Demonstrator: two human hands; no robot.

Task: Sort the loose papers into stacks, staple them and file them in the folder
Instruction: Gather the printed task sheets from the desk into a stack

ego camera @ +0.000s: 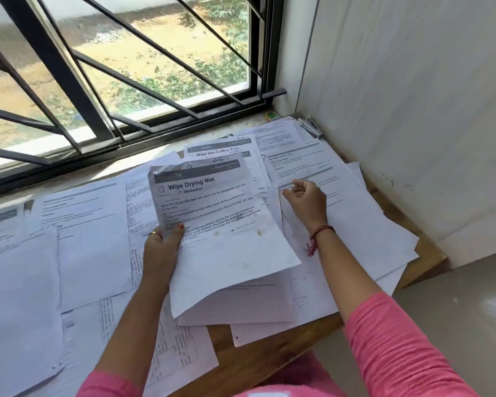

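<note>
The left hand (162,247) grips the "Wipe Drying Mat" sheet (224,224) above the counter (258,356); the right hand (307,202), fingers loosely curled, touches the loose papers (341,196). Match headings before stacking; stapler (309,126) lies far right.

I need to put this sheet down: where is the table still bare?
Bare wood shows only at the near edge, between the loose papers and the person's lap, plus a strip along the right edge. Everywhere else is papered; the stapler fills the far corner.
</note>
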